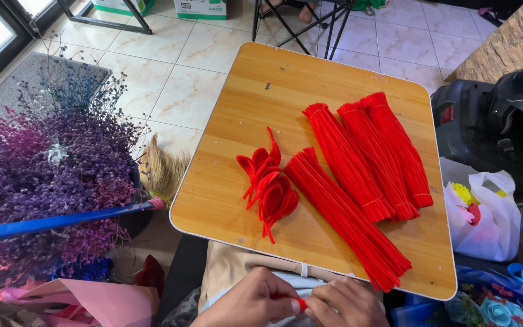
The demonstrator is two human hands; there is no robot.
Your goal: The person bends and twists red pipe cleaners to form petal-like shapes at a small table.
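**Two hands pinch one red pipe cleaner at the table's near edge**

Two hands are what I see at the bottom of the head view, pressed close together over my lap. My left hand [252, 301] is curled, fingers closed narrow on a short piece of red pipe cleaner [296, 301], which pokes out between thumb and forefinger. My right hand [347, 304] meets it from the other side, fingertips closed on the same red piece, so both hands hold it between them, just below the near edge of the table.

The wooden table [237, 103] lies ahead of my hands, square with rounded corners. On it, near the middle, lies a small pile of bent red petals [269, 181] made from pipe cleaners. Just beside that pile lies a long loose bundle of straight red pipe cleaners [343, 215], running diagonally toward the near right corner. Three tied bundles [367, 154] lie side by side farther right, touching one another.

To my left stands a mass of purple dried flowers [49, 169], with a blue handle [62, 221] crossing in front. A white plastic bag [485, 218] sits on the right, beside the table.
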